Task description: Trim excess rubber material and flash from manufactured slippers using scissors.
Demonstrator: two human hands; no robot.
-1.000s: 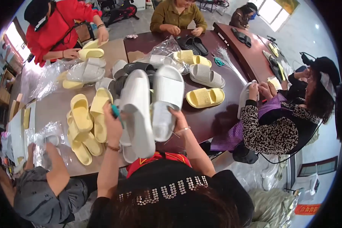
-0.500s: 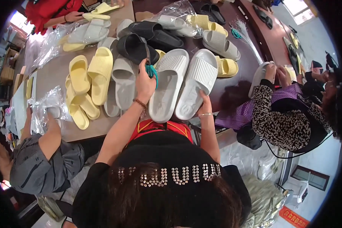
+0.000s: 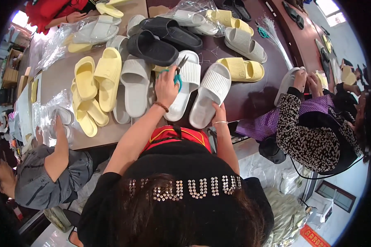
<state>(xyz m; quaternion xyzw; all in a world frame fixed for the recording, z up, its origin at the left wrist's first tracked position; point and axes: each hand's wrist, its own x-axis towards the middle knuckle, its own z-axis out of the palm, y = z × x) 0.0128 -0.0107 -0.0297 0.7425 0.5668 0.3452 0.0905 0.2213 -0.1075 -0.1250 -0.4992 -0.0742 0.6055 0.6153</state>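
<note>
One left hand (image 3: 166,89): fingers closed round a pair of scissors with teal handles (image 3: 178,78) and metal blades, tips toward the far edge of a glossy dark-red table (image 3: 245,96); whether it also touches the slipper beneath cannot be told. One right hand (image 3: 219,113): gripping the right rim of a light-grey moulded slipper with a ribbed strap (image 3: 217,82), near the heel. One matching light-grey slipper with a bright ribbed strap (image 3: 191,74): just right of the left hand, partly below it. Both grey slippers: at the table's near edge, heels toward that edge, long axes running away from it and leaning right. The gripped slipper lies left of and ahead of the right hand, the nearer of the two; its mate is nearer the left. Adjoining: one black moulded slipper (image 3: 151,47), beyond the left hand; one pair of pale-yellow ribbed slippers (image 3: 240,71), right of the gripped slipper.
</note>
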